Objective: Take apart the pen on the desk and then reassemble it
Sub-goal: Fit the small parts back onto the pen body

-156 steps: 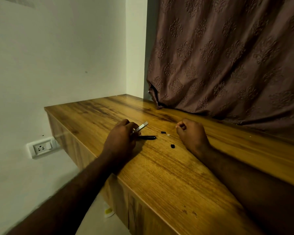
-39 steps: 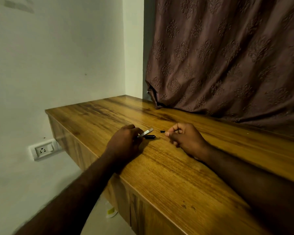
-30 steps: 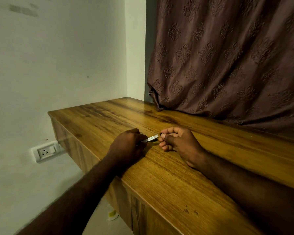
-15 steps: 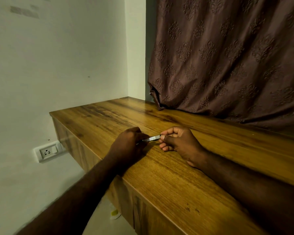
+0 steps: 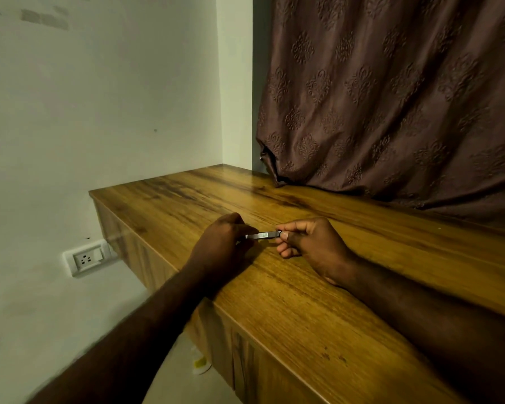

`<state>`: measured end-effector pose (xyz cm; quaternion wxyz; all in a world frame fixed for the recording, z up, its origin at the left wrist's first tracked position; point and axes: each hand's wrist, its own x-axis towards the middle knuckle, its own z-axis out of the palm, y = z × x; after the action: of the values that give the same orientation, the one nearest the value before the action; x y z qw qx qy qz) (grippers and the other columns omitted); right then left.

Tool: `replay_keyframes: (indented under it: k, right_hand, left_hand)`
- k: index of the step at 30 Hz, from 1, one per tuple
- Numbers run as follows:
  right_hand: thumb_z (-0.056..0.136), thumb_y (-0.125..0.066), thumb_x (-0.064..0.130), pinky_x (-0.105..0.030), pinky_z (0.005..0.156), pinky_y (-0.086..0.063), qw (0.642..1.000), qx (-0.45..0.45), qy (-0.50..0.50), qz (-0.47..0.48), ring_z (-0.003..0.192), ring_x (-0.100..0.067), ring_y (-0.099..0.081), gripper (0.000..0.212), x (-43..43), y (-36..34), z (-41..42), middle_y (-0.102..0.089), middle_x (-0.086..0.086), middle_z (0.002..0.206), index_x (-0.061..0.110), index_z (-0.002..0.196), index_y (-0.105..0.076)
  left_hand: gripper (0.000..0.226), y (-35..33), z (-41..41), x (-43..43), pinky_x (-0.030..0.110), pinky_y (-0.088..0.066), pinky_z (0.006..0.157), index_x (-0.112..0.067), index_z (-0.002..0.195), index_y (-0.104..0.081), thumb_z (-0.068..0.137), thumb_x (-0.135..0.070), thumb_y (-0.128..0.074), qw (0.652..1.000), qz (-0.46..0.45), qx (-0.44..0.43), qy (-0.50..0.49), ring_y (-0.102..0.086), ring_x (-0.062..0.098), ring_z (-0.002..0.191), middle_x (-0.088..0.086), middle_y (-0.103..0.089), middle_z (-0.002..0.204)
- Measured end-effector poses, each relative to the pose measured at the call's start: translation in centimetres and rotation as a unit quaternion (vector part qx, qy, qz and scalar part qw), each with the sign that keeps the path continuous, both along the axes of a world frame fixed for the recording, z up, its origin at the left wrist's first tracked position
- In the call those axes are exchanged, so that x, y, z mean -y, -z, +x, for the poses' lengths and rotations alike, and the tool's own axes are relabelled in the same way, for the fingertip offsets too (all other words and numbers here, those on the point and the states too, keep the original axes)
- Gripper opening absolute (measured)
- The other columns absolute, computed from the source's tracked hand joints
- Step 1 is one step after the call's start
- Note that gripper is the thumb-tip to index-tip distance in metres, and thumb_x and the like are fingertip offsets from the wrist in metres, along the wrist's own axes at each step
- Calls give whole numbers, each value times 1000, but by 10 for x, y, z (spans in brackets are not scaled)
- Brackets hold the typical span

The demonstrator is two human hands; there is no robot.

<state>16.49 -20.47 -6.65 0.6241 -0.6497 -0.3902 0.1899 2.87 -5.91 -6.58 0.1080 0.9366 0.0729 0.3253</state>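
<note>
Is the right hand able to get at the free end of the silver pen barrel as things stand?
Probably yes. The right hand is already pinching the end of the pen barrel, which the left hand holds at the other end, just above the desk; nothing lies between.

Single head-worn wide view, looking forward and down, close over the wooden desk (image 5: 289,310), curtain (image 5: 391,97) behind

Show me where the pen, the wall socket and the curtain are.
pen (image 5: 262,235), head view, middle of its silvery barrel.
wall socket (image 5: 85,259), head view, its white faceplate.
curtain (image 5: 391,97), head view, its patterned brown cloth.
</note>
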Motion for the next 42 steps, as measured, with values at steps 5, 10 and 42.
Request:
replay_keyframes:
  k: [5,10,42]
  right_hand:
    - [92,-56,-3,-24,60,-56,996,80,32,-16,65,-16,-64,23,-2,2,-5,-69,-11,81,-2,112,-66]
    - [93,-55,-3,-22,61,-57,991,122,44,-29,65,-14,-64,23,-4,3,-7,-68,-7,79,-3,114,-66]
    - [94,-57,16,-32,90,-51,926,350,52,-129,102,-13,-63,26,-6,3,-10,-70,0,114,19,118,-68]
  left_hand:
    - [47,0,0,1,27,-46,60,-30,103,-72,77,-55,-42,1000,2,6,13,-56,10,66,-1,-59,83]
    - [45,0,0,-1,29,-49,59,-26,104,-72,78,-51,-45,1000,4,6,26,-56,9,65,0,-60,85]
    - [32,-3,27,-97,29,-51,83,-10,111,-69,81,-22,-73,952,-241,-64,-178,-63,19,95,7,-68,108]
